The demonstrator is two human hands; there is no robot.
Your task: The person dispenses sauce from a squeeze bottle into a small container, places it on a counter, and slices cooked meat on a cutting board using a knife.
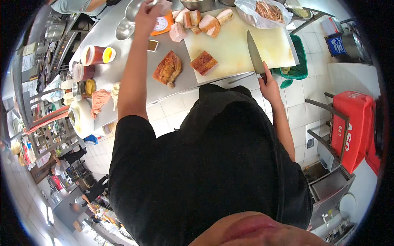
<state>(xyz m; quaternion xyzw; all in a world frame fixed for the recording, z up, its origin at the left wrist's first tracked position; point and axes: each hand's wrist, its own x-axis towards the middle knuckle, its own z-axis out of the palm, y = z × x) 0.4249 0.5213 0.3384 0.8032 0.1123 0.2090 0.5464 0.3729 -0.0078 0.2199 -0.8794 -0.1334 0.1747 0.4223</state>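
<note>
My right hand (269, 87) is closed around the handle of a large kitchen knife (255, 53). Its blade lies over the right part of the white cutting board (236, 57), tip pointing away from me. At the far side, my left hand (147, 15) reaches out with a pale pinkish piece of meat (165, 5) in its fingers, above an orange kitchen scale (162, 24). Several chunks of pork belly (210, 26) sit along the board's far edge. A browned, crisp-skinned slab (168, 69) rests on the steel table, and a smaller crisp-skinned block (204, 63) on the board.
A plastic bag of meat strips (269, 13) stands at the back right. Metal bowls (125, 29) and a red tub (93, 55) are on the left. A green bin (301, 57) is right of the board, a red container (353, 127) farther right. Other people work at lower left.
</note>
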